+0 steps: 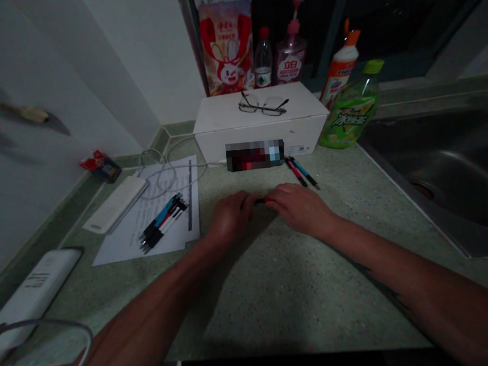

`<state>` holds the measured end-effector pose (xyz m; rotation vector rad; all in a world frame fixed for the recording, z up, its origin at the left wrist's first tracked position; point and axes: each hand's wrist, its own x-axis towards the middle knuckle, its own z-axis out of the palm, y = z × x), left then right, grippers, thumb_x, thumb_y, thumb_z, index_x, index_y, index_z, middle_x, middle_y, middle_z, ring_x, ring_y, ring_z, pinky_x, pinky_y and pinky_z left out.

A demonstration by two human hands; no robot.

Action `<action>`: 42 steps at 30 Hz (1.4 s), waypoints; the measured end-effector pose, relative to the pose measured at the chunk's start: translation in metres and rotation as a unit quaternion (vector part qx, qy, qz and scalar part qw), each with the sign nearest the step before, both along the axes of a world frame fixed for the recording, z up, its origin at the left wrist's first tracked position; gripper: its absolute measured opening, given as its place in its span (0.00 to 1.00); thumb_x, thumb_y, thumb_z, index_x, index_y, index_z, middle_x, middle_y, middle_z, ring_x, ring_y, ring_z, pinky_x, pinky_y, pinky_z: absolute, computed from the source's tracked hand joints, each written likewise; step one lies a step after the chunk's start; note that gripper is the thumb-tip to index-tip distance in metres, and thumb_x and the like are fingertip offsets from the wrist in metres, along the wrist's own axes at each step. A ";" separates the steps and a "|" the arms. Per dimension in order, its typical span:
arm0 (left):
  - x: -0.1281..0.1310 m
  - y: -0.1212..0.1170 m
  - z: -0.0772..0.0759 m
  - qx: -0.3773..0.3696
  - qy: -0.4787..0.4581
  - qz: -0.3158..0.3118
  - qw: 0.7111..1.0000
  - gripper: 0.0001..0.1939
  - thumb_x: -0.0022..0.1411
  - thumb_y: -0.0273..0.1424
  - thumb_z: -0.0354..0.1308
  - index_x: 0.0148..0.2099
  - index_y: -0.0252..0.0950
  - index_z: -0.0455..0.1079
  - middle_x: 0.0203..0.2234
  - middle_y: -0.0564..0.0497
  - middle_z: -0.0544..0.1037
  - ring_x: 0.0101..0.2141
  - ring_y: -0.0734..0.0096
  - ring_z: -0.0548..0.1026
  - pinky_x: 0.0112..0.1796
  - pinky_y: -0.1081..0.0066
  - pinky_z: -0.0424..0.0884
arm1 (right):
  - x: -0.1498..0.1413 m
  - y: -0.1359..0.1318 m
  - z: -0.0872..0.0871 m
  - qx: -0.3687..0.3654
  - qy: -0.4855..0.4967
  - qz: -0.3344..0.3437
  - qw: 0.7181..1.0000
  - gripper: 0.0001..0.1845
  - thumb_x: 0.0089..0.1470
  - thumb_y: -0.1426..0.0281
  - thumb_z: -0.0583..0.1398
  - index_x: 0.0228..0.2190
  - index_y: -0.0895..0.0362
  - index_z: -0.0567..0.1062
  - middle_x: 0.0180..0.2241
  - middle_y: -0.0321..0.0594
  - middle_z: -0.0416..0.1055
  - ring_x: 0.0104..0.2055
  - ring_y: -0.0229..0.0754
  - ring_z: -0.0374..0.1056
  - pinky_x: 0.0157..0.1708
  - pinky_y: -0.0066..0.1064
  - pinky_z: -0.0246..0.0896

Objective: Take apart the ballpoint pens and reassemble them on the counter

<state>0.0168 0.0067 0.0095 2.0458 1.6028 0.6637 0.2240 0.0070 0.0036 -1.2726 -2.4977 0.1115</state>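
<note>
Above the middle of the countertop (279, 294), my left hand (232, 213) and my right hand (298, 205) meet at a slim black-and-red pen (261, 201). Both hands have closed fingers pinching it, one from each side; most of the pen is hidden behind them. Just beyond my right hand lie a red-and-black pen (296, 173) and a blue-and-black pen (305, 173), side by side. To the left, a bunch of several pens (162, 223) in blue, red, white and black rests on a printed sheet of paper (125, 249).
A white box (260, 123) carrying eyeglasses (263, 106) stands at the back, with a pixelated patch before it. Bottles, including a green one (351, 114), are behind and beside it. A sink (452, 170) is right; a power bank (116, 204) and power strip (34, 292) are left.
</note>
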 end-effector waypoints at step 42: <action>0.000 0.000 -0.008 0.064 -0.007 -0.074 0.995 0.09 0.71 0.34 0.58 0.40 0.38 0.78 0.36 0.45 0.82 0.38 0.59 0.77 0.42 0.60 0.71 | 0.008 0.000 -0.006 0.010 0.072 -0.020 0.997 0.11 0.69 0.68 0.58 0.43 0.55 0.81 0.39 0.44 0.80 0.42 0.48 0.75 0.41 0.37 0.65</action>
